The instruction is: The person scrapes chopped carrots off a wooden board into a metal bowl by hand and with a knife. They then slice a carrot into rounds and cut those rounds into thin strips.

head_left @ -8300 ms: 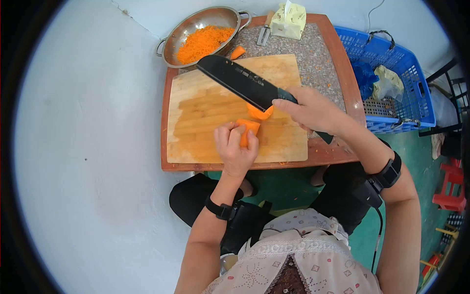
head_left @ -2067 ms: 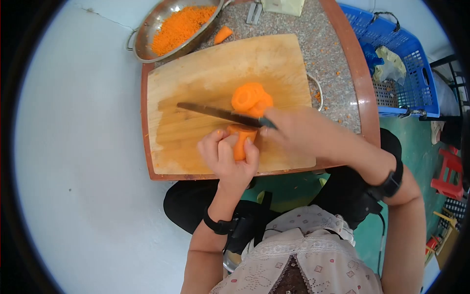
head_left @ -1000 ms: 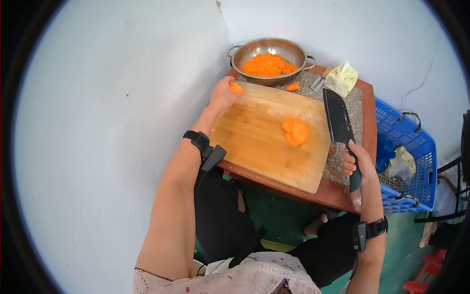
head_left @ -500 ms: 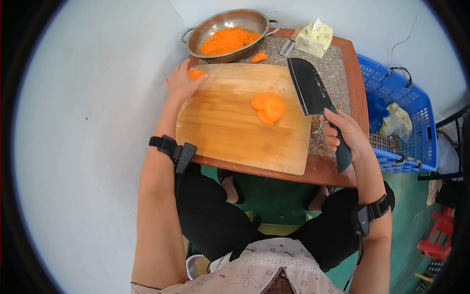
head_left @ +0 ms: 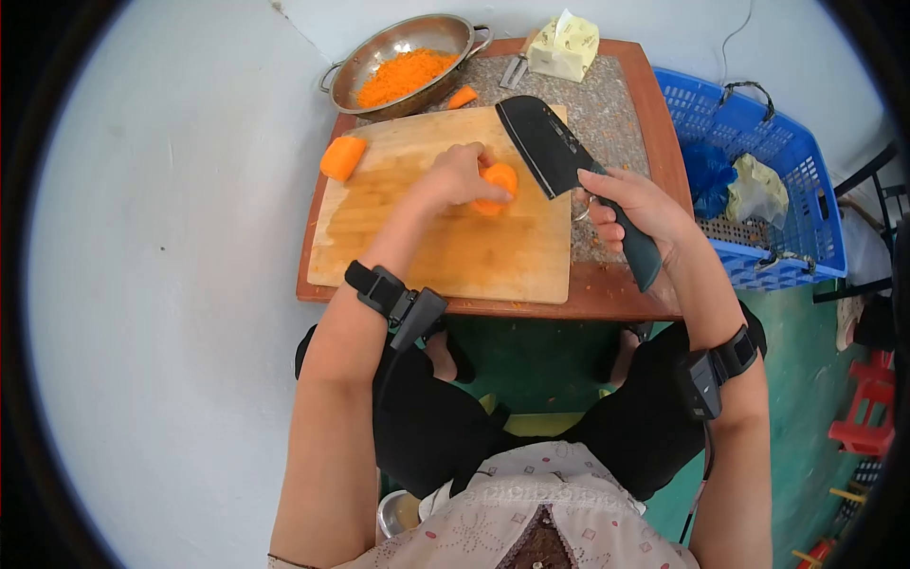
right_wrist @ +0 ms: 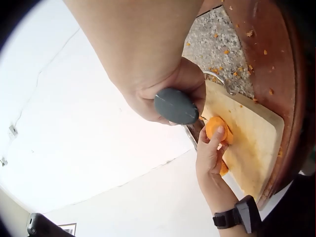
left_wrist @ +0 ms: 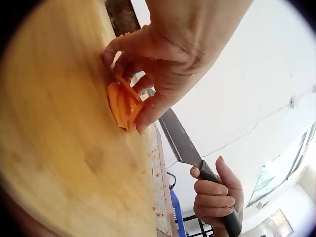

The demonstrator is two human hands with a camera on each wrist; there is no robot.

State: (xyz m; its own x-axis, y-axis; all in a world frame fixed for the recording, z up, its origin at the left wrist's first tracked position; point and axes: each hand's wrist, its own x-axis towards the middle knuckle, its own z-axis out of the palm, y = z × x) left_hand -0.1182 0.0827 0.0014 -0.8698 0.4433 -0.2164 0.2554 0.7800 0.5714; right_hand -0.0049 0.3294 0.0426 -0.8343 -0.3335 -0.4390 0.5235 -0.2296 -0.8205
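Observation:
My left hand [head_left: 460, 174] bends over a small stack of round carrot slices [head_left: 500, 180] on the wooden cutting board [head_left: 427, 251]. In the left wrist view, its thumb and fingers pinch the slices [left_wrist: 120, 104] from both sides, close against the board. My right hand [head_left: 640, 211] grips the dark handle of a black kitchen knife [head_left: 548, 142], its blade raised over the board's right edge and pointing away from me. A thick carrot chunk [head_left: 342, 158] lies at the board's far left corner. The right wrist view shows the handle's butt end [right_wrist: 176, 106].
A two-handled metal pan [head_left: 334, 87] holding shredded carrot stands behind the board. Near it are a carrot tip [head_left: 463, 97], a grater-like metal tool [head_left: 514, 72] and a tissue pack [head_left: 563, 47]. A blue plastic basket [head_left: 796, 123] stands right of the table.
After slicing, my left hand carried the carrot chunk to the board's far left corner, let it go and moved right onto the slices. The knife was lifted off to the right.

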